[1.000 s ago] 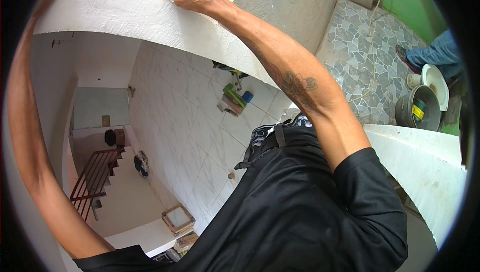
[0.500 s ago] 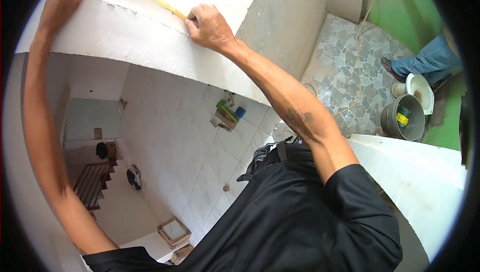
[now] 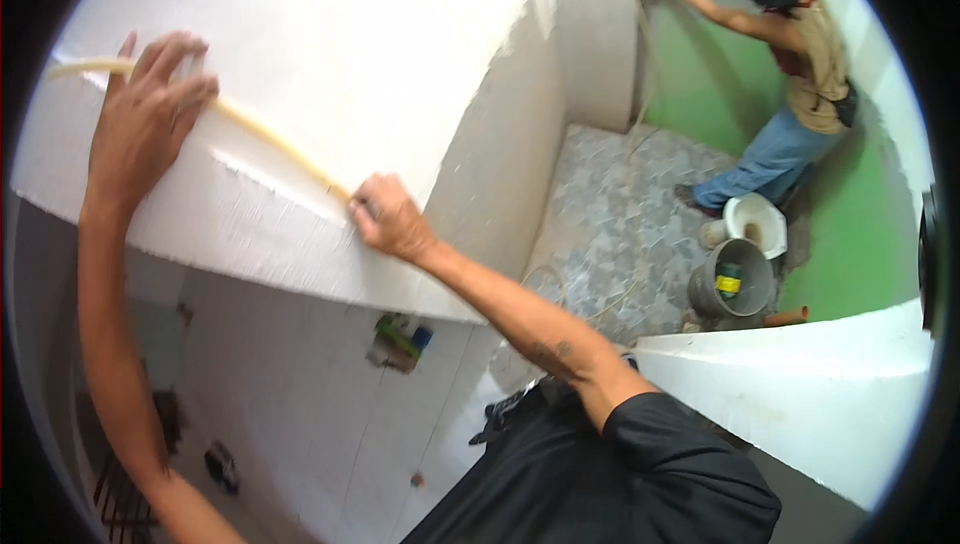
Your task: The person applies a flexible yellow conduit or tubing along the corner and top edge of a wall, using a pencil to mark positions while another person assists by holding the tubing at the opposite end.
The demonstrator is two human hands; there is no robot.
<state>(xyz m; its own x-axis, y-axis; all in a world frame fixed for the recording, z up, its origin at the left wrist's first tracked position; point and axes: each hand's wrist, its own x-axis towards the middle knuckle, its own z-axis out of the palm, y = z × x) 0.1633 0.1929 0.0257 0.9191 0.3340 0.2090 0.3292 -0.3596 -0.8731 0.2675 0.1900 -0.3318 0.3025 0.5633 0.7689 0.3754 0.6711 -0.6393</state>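
Observation:
A pale yellow flexible hose (image 3: 275,143) runs along the white wall ledge (image 3: 270,219) at upper left. My right hand (image 3: 397,222) is closed around it, thumb and fingers pinching at its visible right-hand end. Farther left, my left hand (image 3: 142,134) lies over the hose with fingers stretched out and somewhat apart, so part of the hose is hidden beneath it. Beyond the left hand the hose continues toward the picture's left rim. Whatever lies inside my right fist is hidden.
A co-worker (image 3: 815,74) stands at upper right with one arm raised to the wall, holding a thin pale line. Near that person are a toilet (image 3: 757,219) and a grey bucket (image 3: 705,289). Below the ledge, tools (image 3: 398,341) lie on the tiled surface.
The view has swung toward the right, bringing the co-worker's upper body in. My hands appear lower in the picture, and the left hand's fingers now show spread over the hose.

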